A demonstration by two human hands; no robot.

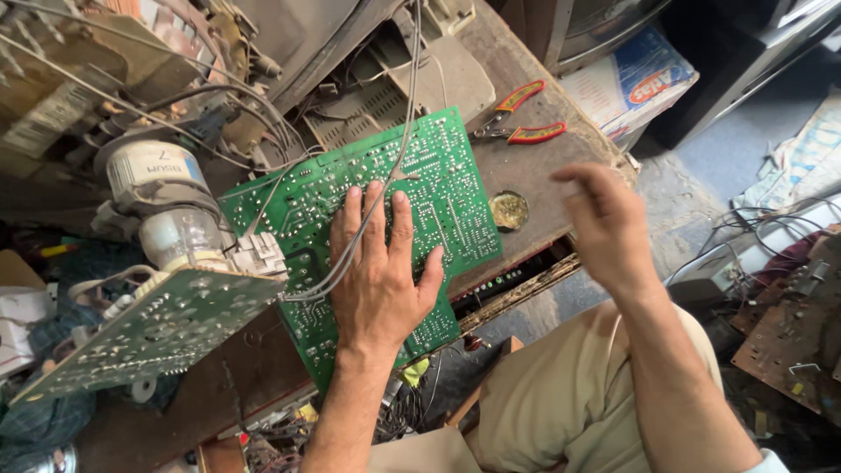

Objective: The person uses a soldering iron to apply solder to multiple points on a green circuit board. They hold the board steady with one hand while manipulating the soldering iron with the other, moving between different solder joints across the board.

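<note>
- The left hand [378, 278] lies flat, palm down and fingers spread, on the green circuit board [377, 219]; it presses rather than grips, closed on nothing.
- Grey wires [368, 223] run under or between its fingers and climb toward the top of the view.
- The right hand [604, 223] hangs in the air, apart from the board, blurred; its fingers look loosely curled and it seems to hold nothing, though the blur leaves this unsure.
- The board lies solder side up on the brown table [526, 166], its near corner overhanging the edge.
- To hold it well, I judge the palm should press evenly, clear of the sharp solder points, with the wires left slack.
- Just right of the board sits a small round tin [509, 210]; beyond it lie red-handled pliers [521, 118].
- To the left, a second board [153, 328] hangs tilted beneath a glass tube neck [175, 223].
</note>
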